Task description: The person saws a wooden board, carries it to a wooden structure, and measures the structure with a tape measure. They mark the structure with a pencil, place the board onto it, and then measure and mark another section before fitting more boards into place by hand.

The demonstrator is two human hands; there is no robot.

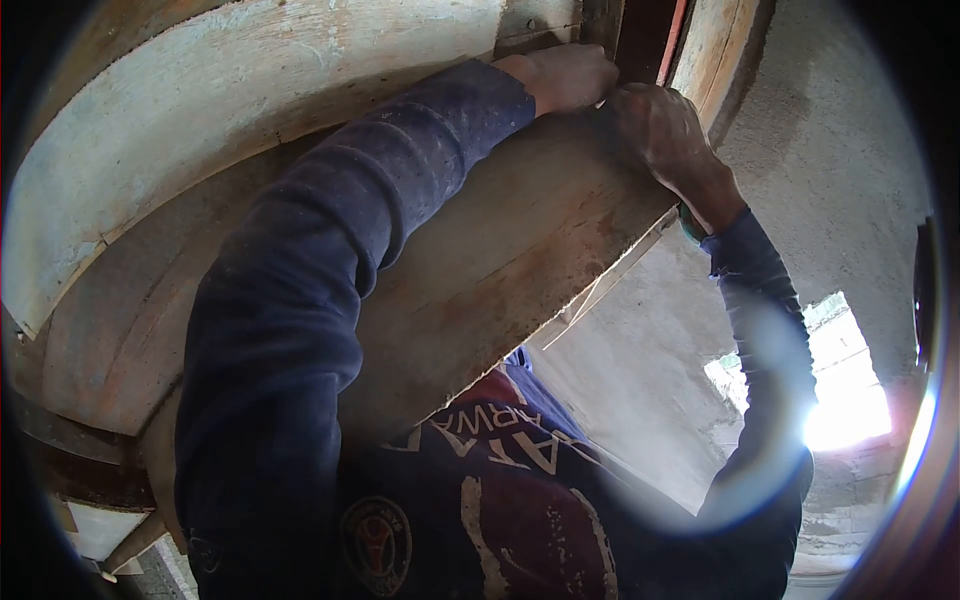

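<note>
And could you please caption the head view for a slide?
Left hand and right hand close together at one end of a worn board, near a curved panel.

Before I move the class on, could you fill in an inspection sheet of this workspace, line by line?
Surface: wide board, stained, rough along one edge.
Job's things: the board; pale curved panel nearby.
Clutter: something green below the right hand, mostly hidden.
Grips: left hand and right hand close together by the board's far end, fingers curled; anything held is hidden.
Cables: nothing seen.
Surroundings: rough grey wall, bright opening, narrow red strip beyond the hands.
</note>
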